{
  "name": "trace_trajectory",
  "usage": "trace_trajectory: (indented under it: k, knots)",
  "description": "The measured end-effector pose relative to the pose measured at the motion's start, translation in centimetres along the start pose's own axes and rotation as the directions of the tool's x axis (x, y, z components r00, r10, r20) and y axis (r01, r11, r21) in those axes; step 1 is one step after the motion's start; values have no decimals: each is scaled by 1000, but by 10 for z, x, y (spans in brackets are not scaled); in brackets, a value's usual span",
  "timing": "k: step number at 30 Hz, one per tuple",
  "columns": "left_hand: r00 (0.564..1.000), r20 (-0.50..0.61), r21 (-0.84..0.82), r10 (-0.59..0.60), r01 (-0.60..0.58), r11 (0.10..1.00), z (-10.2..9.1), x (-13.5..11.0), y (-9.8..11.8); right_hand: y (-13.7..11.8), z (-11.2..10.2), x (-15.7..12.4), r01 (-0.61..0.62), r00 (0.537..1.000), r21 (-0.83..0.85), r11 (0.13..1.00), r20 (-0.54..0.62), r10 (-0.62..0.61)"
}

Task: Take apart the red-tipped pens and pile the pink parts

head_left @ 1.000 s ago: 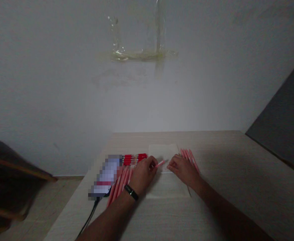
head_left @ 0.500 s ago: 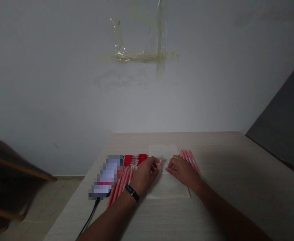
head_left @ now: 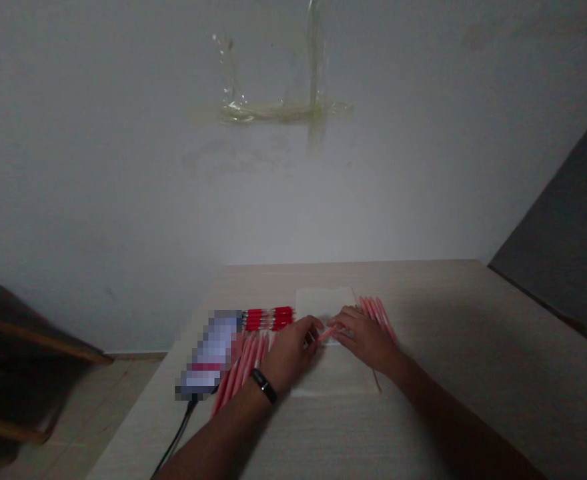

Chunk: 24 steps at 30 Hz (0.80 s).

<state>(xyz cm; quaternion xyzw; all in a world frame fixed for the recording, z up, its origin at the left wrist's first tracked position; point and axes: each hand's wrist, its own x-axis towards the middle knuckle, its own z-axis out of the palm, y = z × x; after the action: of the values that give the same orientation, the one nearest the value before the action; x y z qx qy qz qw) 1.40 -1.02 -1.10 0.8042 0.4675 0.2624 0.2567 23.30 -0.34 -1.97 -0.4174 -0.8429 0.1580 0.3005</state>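
Over a pale translucent sheet (head_left: 336,373), a slim pink pen (head_left: 327,333) spans the gap between my two hands. My left hand (head_left: 293,347) is closed around its lower left end, with a dark band on that wrist. The fingers of my right hand (head_left: 366,335) pinch the pen's upper right end. Several pink pens (head_left: 241,367) lie in a slanted row beside my left forearm, partly covered by it. Further back sit several red pens (head_left: 268,319), side by side. Another group of pink pens (head_left: 381,317) rests just past my right hand.
A phone-like device (head_left: 211,353), blurred out, lies at the left of the wooden table (head_left: 433,293), with a black cable (head_left: 176,437) running off the near edge. Behind the table stands a wall (head_left: 398,167) with old tape (head_left: 268,115). Dark furniture (head_left: 18,360) is at the lower left.
My right hand has moved slightly left and its fingers now grip the pen's other end. The pen has tipped from steep to flatter, toward the right hand.
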Motion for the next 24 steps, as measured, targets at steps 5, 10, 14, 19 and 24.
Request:
trace_trajectory:
  k: [5,10,14,19,24]
  knots:
    - [999,-14,-9,43,-43,999,1,-1,0,5,0,1,-8,1000,-28,1000,4,8]
    - [997,-66,67,27,-23,997,0,-1,-1,8,-2,0,-39,999,-40,998,-36,38]
    - [997,-72,107,0,8,994,-3,-1,0,7,-3,0,-74,996,-39,996,-60,72]
    - [993,-95,137,-76,89,987,-1,2,-5,11,-6,-2,-201,976,-108,974,-104,190]
    - [987,-73,147,-141,151,978,4,6,-9,17,-7,-3,-219,973,-118,968,-99,208]
